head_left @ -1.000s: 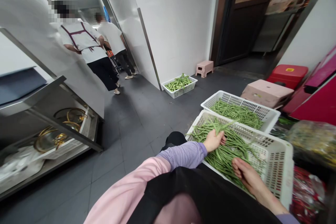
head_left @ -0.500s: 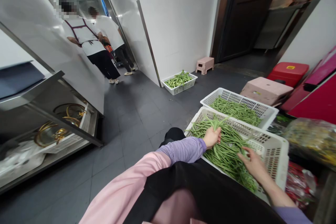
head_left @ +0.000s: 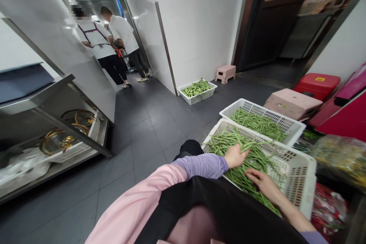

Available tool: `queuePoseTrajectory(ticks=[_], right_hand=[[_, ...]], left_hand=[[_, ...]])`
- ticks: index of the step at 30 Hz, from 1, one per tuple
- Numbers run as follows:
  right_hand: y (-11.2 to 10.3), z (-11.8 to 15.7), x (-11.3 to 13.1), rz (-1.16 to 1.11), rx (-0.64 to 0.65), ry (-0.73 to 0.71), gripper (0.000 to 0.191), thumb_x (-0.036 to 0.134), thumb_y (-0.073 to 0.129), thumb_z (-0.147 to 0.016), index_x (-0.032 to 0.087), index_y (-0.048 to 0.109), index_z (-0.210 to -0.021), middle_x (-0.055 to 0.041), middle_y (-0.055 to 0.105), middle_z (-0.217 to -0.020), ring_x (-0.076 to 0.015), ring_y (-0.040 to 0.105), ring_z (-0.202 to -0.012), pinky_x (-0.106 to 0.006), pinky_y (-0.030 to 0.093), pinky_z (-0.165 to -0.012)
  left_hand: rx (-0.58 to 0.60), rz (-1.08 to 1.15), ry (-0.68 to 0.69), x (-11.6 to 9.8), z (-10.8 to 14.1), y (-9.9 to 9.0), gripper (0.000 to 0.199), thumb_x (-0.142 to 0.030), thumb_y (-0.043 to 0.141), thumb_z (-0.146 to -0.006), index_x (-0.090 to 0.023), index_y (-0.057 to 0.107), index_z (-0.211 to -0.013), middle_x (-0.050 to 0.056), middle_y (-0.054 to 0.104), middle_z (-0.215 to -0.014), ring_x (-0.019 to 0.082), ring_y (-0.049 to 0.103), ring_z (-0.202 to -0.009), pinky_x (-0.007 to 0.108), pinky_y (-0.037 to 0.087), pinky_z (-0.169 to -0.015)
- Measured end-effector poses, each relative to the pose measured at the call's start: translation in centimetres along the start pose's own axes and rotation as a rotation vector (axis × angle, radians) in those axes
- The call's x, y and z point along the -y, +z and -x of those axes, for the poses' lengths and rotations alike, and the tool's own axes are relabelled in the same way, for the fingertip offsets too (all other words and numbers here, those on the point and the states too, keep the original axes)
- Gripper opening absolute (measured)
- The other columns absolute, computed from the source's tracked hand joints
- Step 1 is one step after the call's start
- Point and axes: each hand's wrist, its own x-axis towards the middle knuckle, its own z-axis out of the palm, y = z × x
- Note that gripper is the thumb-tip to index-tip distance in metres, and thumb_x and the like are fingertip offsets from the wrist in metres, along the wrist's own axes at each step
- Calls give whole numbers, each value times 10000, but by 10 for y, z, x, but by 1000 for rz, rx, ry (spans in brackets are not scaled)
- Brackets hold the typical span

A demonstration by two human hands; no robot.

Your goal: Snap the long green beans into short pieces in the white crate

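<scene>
My left hand is closed around a small bunch of long green beans, their ends sticking out past the fingers to the right. Just below it, my right hand reaches in from the right with its fingers stretched out, the tips at the loose beans. Its thumb is partly hidden. Both hands are over a white plastic basket by my lap, with a heap of long beans on its left side.
Directly behind stands a second white basket of beans. Farther off, a basket of cut green vegetables sits by the wall, near a pink stool. Bagged produce lies at right; a steel shelf is left. Two people stand beyond.
My left hand has moved slightly right with the beans, which now point rightward instead of up. The right hand has moved left and down, closer to the left hand.
</scene>
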Motion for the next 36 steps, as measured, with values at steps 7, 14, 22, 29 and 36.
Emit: queuePoseTrajectory(ticks=[7, 14, 22, 29, 36], right_hand=[[-10, 28, 17, -170, 252, 73, 412, 586, 722, -668, 206, 615, -786, 11, 577, -629, -135, 486, -543, -272, 399, -562], [6, 40, 28, -508, 303, 234, 393, 542, 800, -667, 198, 657, -790, -14, 606, -721, -137, 521, -607, -269, 450, -594], [13, 36, 24, -777, 60, 53, 467, 572, 810, -678, 194, 536, -687, 51, 397, -571, -79, 336, -481, -254, 365, -480], [-6, 14, 8, -915, -419, 141, 557, 510, 888, -504, 254, 401, -590, 45, 334, -506, -101, 326, -419, -297, 372, -388], [9, 26, 16, -905, -49, 261, 430, 385, 857, -566, 231, 556, -831, 11, 607, -687, -125, 549, -545, -260, 490, -476]], left_hand=[[442, 368, -333, 15, -6, -11, 427, -504, 684, -814, -191, 439, -658, -108, 307, -441, 50, 275, -369, 202, 297, -396], [578, 422, -180, 10, -5, -6, 472, -550, 739, -738, -181, 460, -644, -94, 379, -412, 50, 333, -336, 197, 279, -369], [562, 737, -353, 13, -3, -8, 514, -500, 772, -719, -202, 361, -643, -114, 340, -458, 32, 260, -370, 198, 283, -397], [179, 340, -132, -13, 18, 17, 136, -280, 687, -816, -156, 633, -797, -45, 566, -636, 106, 542, -640, 271, 507, -754], [361, 228, -182, -5, 18, 18, 219, -336, 766, -745, -141, 677, -789, -47, 573, -640, 97, 532, -630, 246, 472, -693]])
